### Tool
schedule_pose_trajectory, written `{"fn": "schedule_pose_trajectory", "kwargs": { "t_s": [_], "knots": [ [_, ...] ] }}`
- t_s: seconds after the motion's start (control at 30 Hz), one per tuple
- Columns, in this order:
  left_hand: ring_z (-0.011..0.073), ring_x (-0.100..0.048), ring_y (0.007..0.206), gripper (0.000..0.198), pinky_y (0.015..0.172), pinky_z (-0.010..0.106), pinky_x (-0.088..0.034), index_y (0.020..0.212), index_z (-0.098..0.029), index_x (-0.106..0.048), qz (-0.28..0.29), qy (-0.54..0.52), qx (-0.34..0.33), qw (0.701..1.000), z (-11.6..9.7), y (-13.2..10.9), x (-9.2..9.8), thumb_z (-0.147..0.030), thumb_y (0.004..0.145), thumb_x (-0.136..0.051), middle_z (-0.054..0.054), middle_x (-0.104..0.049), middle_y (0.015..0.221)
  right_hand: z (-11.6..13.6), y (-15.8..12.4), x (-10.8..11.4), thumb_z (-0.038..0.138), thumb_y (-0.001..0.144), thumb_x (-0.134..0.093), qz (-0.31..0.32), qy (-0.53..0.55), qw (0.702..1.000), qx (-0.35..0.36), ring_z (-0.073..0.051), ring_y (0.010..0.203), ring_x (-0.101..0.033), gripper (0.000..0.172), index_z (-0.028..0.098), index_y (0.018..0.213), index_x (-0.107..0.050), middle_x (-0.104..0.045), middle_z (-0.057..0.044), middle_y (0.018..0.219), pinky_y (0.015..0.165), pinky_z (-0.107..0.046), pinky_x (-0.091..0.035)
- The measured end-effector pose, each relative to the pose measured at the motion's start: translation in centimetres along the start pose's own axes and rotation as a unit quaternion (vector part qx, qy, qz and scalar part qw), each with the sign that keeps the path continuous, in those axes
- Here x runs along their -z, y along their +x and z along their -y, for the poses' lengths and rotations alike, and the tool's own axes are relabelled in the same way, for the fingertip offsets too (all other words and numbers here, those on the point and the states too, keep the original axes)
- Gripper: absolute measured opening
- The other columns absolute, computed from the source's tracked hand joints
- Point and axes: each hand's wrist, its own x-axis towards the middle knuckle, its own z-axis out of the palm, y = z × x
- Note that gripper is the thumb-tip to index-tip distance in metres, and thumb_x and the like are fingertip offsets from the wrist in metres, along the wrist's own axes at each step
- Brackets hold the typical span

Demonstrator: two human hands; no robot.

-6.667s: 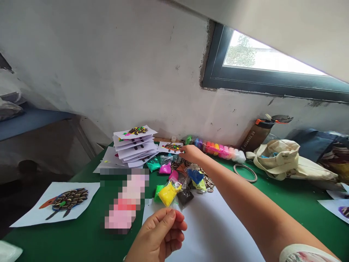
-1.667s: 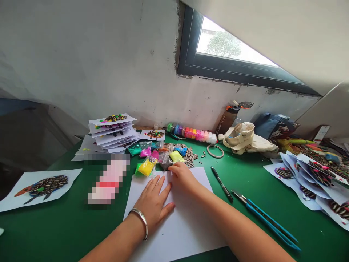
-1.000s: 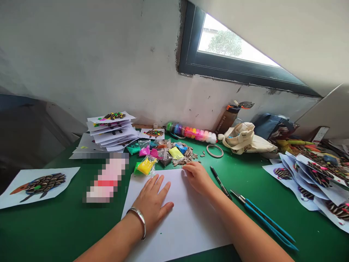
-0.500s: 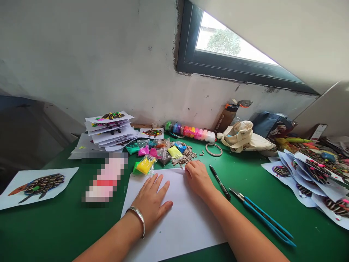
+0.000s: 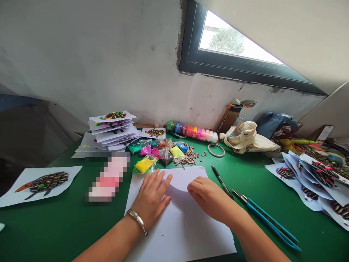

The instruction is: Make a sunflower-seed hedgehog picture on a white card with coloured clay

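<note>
White sheets of paper lie in front of me on the green table. My left hand, with a silver bangle at the wrist, rests flat on the upper left of the paper, fingers spread. My right hand is closed on the far edge of the top sheet, which curls up and back toward me; white paper shows beneath it. The fingertips are partly hidden. To the right of this hand lie a black pen and blue-handled tweezers.
Behind the paper are bags of coloured clay, striped sunflower seeds and a tape roll. Stacked seed pictures stand at left and right. A bottle and cloth bag sit by the wall.
My right hand has moved from the paper's far edge back toward me, bending the top sheet's edge with it. My left hand stays on the paper. The view has shifted slightly.
</note>
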Motion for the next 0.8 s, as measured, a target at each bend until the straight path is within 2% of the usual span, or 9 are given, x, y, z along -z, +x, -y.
{"fn": "schedule_pose_trajectory", "kwargs": {
  "t_s": [0.1, 0.2, 0.27, 0.37, 0.43, 0.57, 0.63, 0.67, 0.8],
  "knots": [
    [0.0334, -0.041, 0.127, 0.046, 0.100, 0.057, -0.038, 0.132, -0.023, -0.046, 0.043, 0.002, 0.010, 0.999, 0.2, -0.1, -0.7, -0.026, 0.086, -0.048, 0.012, -0.052, 0.133, -0.7, 0.7, 0.3, 0.026, 0.091, -0.044, 0.048, 0.118, 0.992, -0.005, -0.014, 0.075, -0.051, 0.020, 0.019, 0.080, -0.059, -0.061, -0.002, 0.078, 0.068, -0.025, -0.038],
    [0.0341, -0.042, 0.126, 0.040, 0.099, 0.056, -0.039, 0.127, -0.023, -0.052, 0.065, 0.000, 0.012, 0.998, 0.2, -0.1, -0.9, -0.027, 0.087, -0.047, 0.012, -0.053, 0.132, -2.1, 2.8, 0.3, 0.038, 0.094, -0.035, 0.081, 0.232, 0.968, -0.050, -0.012, 0.069, -0.051, 0.036, 0.017, 0.079, -0.061, -0.060, -0.001, 0.076, 0.063, -0.024, -0.039],
    [0.0343, -0.042, 0.126, 0.041, 0.099, 0.057, -0.038, 0.127, -0.023, -0.052, 0.067, -0.003, 0.015, 0.998, 0.1, -0.1, -0.8, -0.027, 0.087, -0.047, 0.013, -0.052, 0.132, -3.1, 4.4, 0.0, 0.044, 0.093, -0.035, 0.097, 0.261, 0.957, -0.077, -0.011, 0.064, -0.049, 0.042, 0.016, 0.075, -0.061, -0.058, 0.000, 0.071, 0.060, -0.023, -0.038],
    [0.0338, -0.041, 0.126, 0.041, 0.100, 0.056, -0.037, 0.127, -0.024, -0.052, 0.069, -0.009, 0.023, 0.997, 0.0, -0.1, -0.7, -0.027, 0.087, -0.048, 0.013, -0.052, 0.132, -4.3, 6.1, -1.0, 0.047, 0.087, -0.045, 0.063, 0.264, 0.956, -0.112, -0.011, 0.059, -0.048, 0.040, 0.016, 0.069, -0.062, -0.056, 0.001, 0.065, 0.055, -0.023, -0.037],
    [0.0333, -0.040, 0.127, 0.041, 0.101, 0.056, -0.036, 0.128, -0.024, -0.051, 0.076, -0.013, 0.027, 0.997, 0.0, -0.1, -0.7, -0.027, 0.087, -0.047, 0.012, -0.051, 0.133, -4.9, 6.4, -1.6, 0.047, 0.087, -0.044, 0.019, 0.258, 0.957, -0.134, -0.014, 0.067, -0.053, 0.039, 0.016, 0.074, -0.065, -0.060, -0.001, 0.071, 0.061, -0.025, -0.040],
    [0.0328, -0.040, 0.127, 0.041, 0.102, 0.056, -0.035, 0.128, -0.024, -0.051, 0.092, -0.021, 0.035, 0.995, 0.0, 0.1, -0.5, -0.029, 0.088, -0.047, 0.012, -0.052, 0.133, -5.6, 5.5, -1.5, 0.047, 0.086, -0.044, -0.071, 0.243, 0.949, -0.187, -0.024, 0.097, -0.057, 0.038, 0.018, 0.098, -0.067, -0.066, -0.007, 0.100, 0.085, -0.034, -0.041],
    [0.0325, -0.040, 0.127, 0.041, 0.103, 0.055, -0.035, 0.128, -0.024, -0.051, 0.099, -0.026, 0.040, 0.994, 0.1, 0.1, -0.5, -0.029, 0.088, -0.046, 0.011, -0.051, 0.134, -5.5, 4.5, -0.8, 0.049, 0.085, -0.045, -0.084, 0.254, 0.942, -0.204, -0.025, 0.101, -0.057, 0.042, 0.019, 0.107, -0.065, -0.065, -0.008, 0.108, 0.087, -0.035, -0.042],
    [0.0323, -0.039, 0.128, 0.042, 0.103, 0.055, -0.034, 0.129, -0.024, -0.050, 0.103, -0.029, 0.042, 0.993, 0.1, 0.2, -0.4, -0.030, 0.088, -0.046, 0.011, -0.051, 0.135, -5.4, 3.9, -0.4, 0.051, 0.085, -0.045, -0.078, 0.268, 0.938, -0.206, -0.024, 0.099, -0.058, 0.043, 0.020, 0.109, -0.064, -0.065, -0.008, 0.109, 0.087, -0.035, -0.043],
    [0.0323, -0.037, 0.129, 0.043, 0.104, 0.056, -0.033, 0.131, -0.024, -0.048, 0.121, -0.041, 0.049, 0.991, 0.0, 0.3, -0.2, -0.031, 0.088, -0.045, 0.010, -0.049, 0.136, -4.8, 1.4, 1.4, 0.056, 0.083, -0.049, 0.023, 0.369, 0.908, -0.199, -0.024, 0.108, -0.056, 0.055, 0.021, 0.125, -0.054, -0.061, -0.010, 0.119, 0.091, -0.035, -0.044]
  ]
}}
